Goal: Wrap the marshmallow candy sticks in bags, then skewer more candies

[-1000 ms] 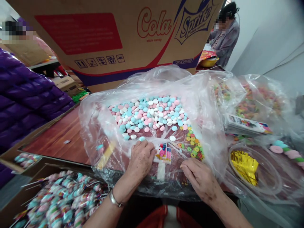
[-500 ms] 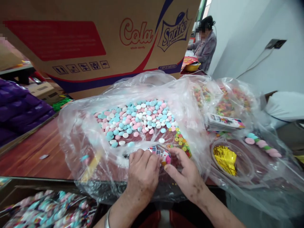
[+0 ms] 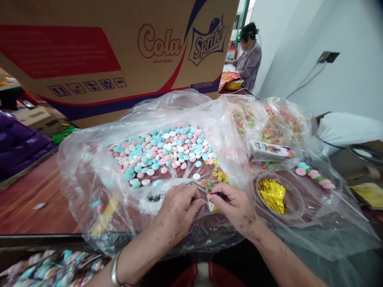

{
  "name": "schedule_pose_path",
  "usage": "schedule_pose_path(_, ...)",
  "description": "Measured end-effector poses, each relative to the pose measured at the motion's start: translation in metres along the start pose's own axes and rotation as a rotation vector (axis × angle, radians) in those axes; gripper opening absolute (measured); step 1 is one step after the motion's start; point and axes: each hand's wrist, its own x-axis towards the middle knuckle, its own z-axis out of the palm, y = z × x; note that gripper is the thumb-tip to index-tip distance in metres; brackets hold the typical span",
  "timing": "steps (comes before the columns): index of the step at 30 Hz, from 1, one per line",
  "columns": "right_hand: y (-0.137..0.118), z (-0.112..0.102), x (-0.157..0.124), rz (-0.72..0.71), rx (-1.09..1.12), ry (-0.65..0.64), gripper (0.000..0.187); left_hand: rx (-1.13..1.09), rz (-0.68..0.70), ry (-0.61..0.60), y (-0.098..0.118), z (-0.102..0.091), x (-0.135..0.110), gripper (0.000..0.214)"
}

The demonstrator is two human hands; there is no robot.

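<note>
A large clear plastic bag lies open on the wooden table, holding a heap of pink, blue and white candy discs and a few small coloured candy rings. At its near edge my left hand and my right hand meet, both with fingers pinched on a small clear printed packet. A bracelet sits on my left wrist.
A big cardboard box marked Cola and Sprite stands behind the bag. To the right are more bags of coloured candy, a stack of printed cards, gold ties in a clear tub, and candy skewers. Another person sits far back.
My right hand has moved left to join the left hand on the packet, which lay flat before and is now lifted and pinched between both. The view has shifted right.
</note>
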Motion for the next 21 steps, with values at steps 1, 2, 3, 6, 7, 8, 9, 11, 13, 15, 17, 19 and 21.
schedule_pose_path(1, -0.002, -0.002, -0.001, 0.026, 0.035, -0.014, 0.01, -0.106, -0.087, -0.083, 0.0, -0.003, 0.001, 0.019)
schedule_pose_path(2, -0.003, -0.003, -0.002, 0.037, 0.056, -0.029, 0.01, -0.209, -0.16, -0.154, 0.0, -0.006, 0.001, 0.018)
schedule_pose_path(3, -0.003, -0.005, -0.002, 0.029, 0.061, -0.04, 0.01, -0.308, -0.207, -0.212, 0.0, -0.008, 0.002, 0.016)
schedule_pose_path(6, -0.002, -0.008, -0.003, -0.052, -0.013, -0.038, 0.009, -0.513, -0.22, -0.294, -0.001, -0.009, 0.002, 0.012)
schedule_pose_path(7, -0.001, -0.008, -0.003, -0.077, -0.047, -0.033, 0.009, -0.541, -0.207, -0.294, -0.002, -0.008, 0.002, 0.012)
schedule_pose_path(8, 0.0, -0.008, -0.003, -0.099, -0.079, -0.025, 0.01, -0.55, -0.199, -0.286, -0.004, -0.007, 0.002, 0.014)
schedule_pose_path(9, 0.001, -0.008, -0.003, -0.116, -0.109, -0.017, 0.012, -0.55, -0.196, -0.278, -0.005, -0.006, 0.002, 0.017)
schedule_pose_path(11, 0.002, -0.007, -0.004, -0.151, -0.166, 0.008, 0.02, -0.571, -0.193, -0.29, -0.009, -0.005, 0.002, 0.023)
schedule_pose_path(13, 0.003, -0.005, -0.005, -0.188, -0.207, 0.036, 0.031, -0.602, -0.2, -0.343, -0.011, -0.005, 0.002, 0.03)
schedule_pose_path(15, 0.003, -0.005, -0.005, -0.208, -0.221, 0.05, 0.039, -0.611, -0.206, -0.403, -0.012, -0.005, 0.002, 0.039)
schedule_pose_path(17, 0.004, -0.005, -0.005, -0.205, -0.208, 0.055, 0.042, -0.593, -0.206, -0.419, -0.013, -0.004, 0.0, 0.043)
schedule_pose_path(19, 0.004, -0.005, -0.005, -0.19, -0.195, 0.064, 0.043, -0.582, -0.192, -0.377, -0.015, -0.001, 0.0, 0.036)
schedule_pose_path(21, 0.004, -0.005, -0.004, -0.178, -0.193, 0.076, 0.045, -0.567, -0.161, -0.315, -0.019, 0.001, -0.001, 0.027)
